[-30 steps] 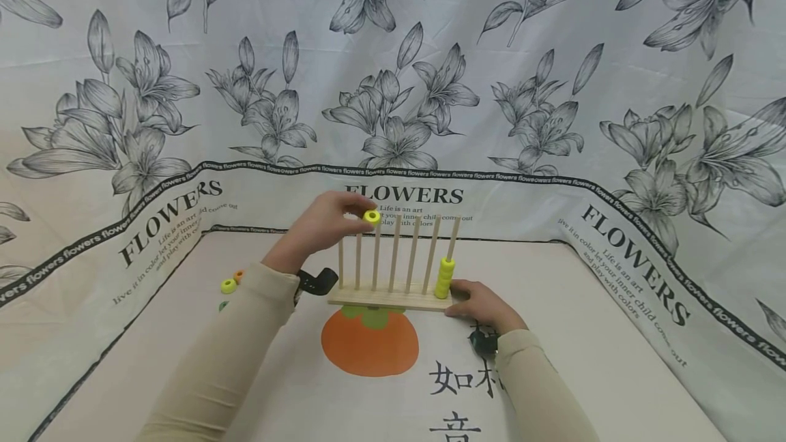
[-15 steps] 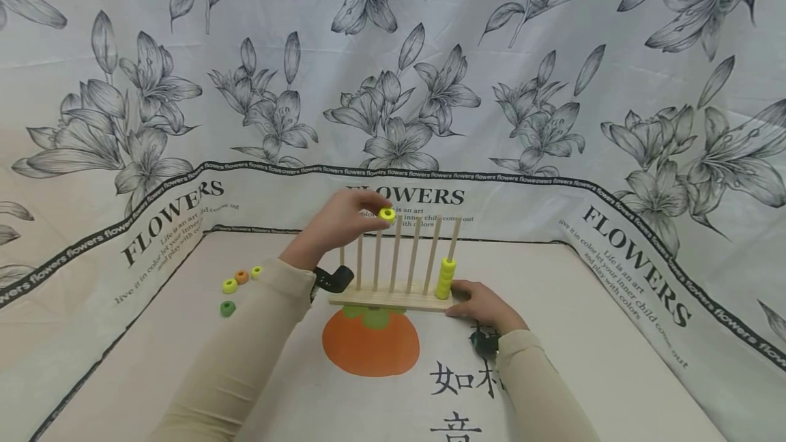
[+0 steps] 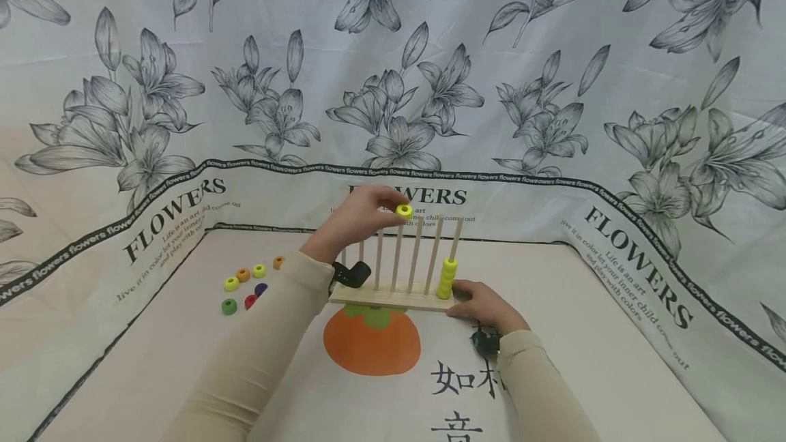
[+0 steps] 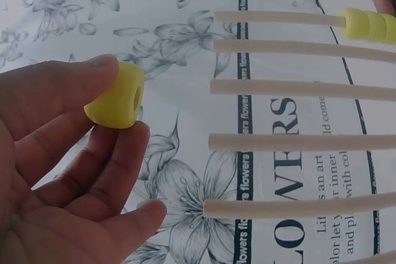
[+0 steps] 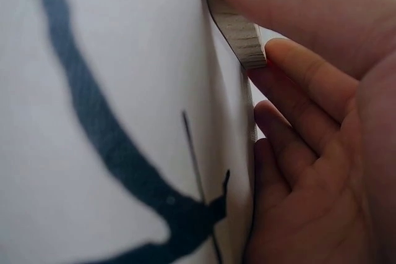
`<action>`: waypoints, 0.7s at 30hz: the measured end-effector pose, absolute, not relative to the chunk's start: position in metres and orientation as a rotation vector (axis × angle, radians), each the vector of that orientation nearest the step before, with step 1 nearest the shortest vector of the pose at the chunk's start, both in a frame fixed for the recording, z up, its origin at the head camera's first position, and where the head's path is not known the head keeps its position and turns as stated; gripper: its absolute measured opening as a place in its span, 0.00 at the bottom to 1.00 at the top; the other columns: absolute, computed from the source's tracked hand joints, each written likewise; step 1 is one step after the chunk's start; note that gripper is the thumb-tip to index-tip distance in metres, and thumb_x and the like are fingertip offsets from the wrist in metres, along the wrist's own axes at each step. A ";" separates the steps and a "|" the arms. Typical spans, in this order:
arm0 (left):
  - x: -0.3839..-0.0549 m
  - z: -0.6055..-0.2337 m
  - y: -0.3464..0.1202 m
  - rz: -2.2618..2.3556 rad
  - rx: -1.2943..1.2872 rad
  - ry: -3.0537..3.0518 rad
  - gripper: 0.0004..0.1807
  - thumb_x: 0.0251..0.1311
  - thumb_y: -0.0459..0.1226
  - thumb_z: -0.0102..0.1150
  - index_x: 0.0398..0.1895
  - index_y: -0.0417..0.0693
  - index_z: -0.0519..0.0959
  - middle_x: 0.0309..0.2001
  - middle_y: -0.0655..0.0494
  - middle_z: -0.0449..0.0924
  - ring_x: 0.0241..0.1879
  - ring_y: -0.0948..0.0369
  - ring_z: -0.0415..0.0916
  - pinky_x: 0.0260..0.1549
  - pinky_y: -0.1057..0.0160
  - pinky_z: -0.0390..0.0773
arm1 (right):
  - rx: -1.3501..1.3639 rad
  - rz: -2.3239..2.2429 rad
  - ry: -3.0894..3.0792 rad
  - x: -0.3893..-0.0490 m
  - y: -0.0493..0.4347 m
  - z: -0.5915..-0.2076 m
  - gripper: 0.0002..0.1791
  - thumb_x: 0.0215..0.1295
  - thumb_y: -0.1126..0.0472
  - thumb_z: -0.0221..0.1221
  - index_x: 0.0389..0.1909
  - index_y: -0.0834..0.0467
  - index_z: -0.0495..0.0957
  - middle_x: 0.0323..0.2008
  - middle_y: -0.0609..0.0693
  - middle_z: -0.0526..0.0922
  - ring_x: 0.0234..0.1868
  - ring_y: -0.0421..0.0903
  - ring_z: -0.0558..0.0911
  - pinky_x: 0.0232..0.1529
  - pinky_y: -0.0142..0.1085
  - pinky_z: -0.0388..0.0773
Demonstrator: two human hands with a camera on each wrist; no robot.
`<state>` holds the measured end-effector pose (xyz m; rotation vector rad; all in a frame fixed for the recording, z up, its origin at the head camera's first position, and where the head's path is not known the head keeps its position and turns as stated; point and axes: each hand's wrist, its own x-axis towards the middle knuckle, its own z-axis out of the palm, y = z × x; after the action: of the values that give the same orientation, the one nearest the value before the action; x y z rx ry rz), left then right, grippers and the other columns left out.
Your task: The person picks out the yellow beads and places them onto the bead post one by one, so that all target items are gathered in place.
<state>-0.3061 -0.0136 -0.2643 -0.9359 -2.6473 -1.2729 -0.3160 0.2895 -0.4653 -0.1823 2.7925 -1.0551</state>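
Between thumb and fingers, my left hand (image 3: 359,213) pinches a yellow bead (image 3: 404,211) above the tops of the middle pegs of a wooden peg rack (image 3: 387,299). In the left wrist view the bead (image 4: 117,100) shows its hole facing the peg ends, a gap away from them. Several yellow beads (image 3: 447,280) are stacked on the rightmost peg; the other pegs in view are bare. My right hand (image 3: 485,305) holds the right end of the rack's base, and the right wrist view shows thumb and fingers on either side of the base end (image 5: 241,38).
Loose beads lie on the table left of the rack: a green bead (image 3: 229,306), a red bead (image 3: 250,301), and yellow, orange and purple ones, partly behind the left sleeve. A printed orange persimmon (image 3: 371,343) and black characters mark the cloth. Flowered fabric (image 3: 399,87) walls the table.
My left hand has moved right with the yellow bead, from the left pegs to the middle ones, uncovering more loose beads. The right hand stays on the rack's base.
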 end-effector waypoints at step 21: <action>-0.314 -0.269 0.034 -1.200 -0.951 -2.663 0.22 0.64 0.41 0.60 0.61 0.51 0.76 0.52 0.57 0.80 0.52 0.62 0.76 0.47 0.62 0.80 | -0.140 -1.075 2.771 -0.314 0.289 -0.467 0.44 0.47 0.46 0.72 0.67 0.48 0.69 0.69 0.52 0.68 0.73 0.59 0.62 0.69 0.63 0.56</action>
<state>-0.3139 0.0341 -0.2690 -0.9507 -2.6632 -1.1997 -0.3143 0.2894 -0.4666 -0.1395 2.7708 -1.0753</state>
